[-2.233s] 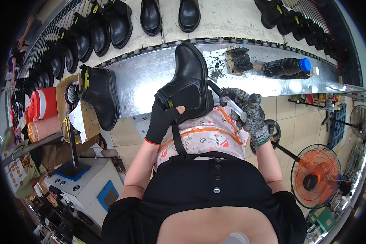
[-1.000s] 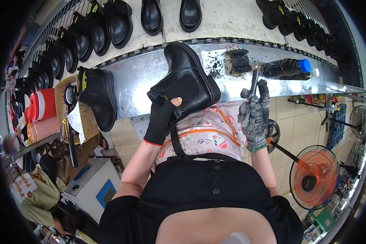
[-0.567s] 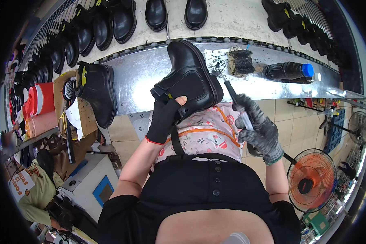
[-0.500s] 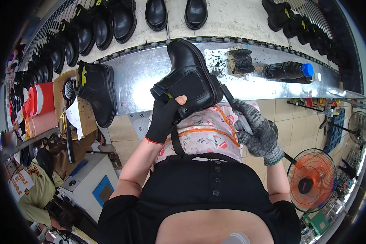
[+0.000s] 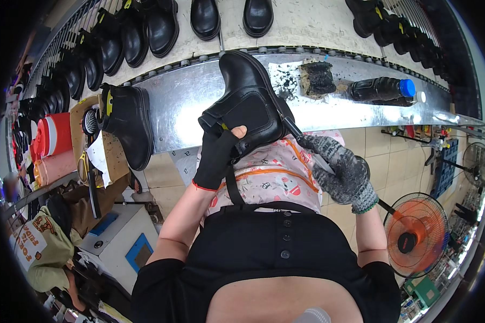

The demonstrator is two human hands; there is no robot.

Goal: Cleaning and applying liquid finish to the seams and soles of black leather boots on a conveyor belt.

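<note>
A pale conveyor bed [image 5: 318, 27] curves across the top of my view, carrying rows of black ankle boots [image 5: 257, 17] on both sides. In front of it runs a shiny metal ledge [image 5: 178, 107].

Below the ledge, over the lap, spreads a pink printed cloth [image 5: 269, 175]. The held boot [image 5: 245, 105], smooth and black, is at the centre, partly over the ledge and partly over the cloth, toe pointing away and sole turned to the right; I cannot tell whether it rests on the metal. A second black boot [image 5: 128, 126] stands at the left end of the ledge.

My right hand [image 5: 340, 171], in a grey knit glove, has its fingers closed around a slim tool. My left hand [image 5: 214, 156], in a black glove, clamps the boot near its opening, bare thumb tip outside, the other fingers hidden.

Right of the toe lie a dark bottle [image 5: 376, 89] with a blue cap, then a black-stained block [image 5: 317, 79] beside smeared paper. The dark-shafted tool [image 5: 292, 128] reaches the sole edge near the heel; contact is too small to confirm.

I judge this to be fine work along that edge. The next move seems to call for a steady left grip and a light, controlled tip.
</note>
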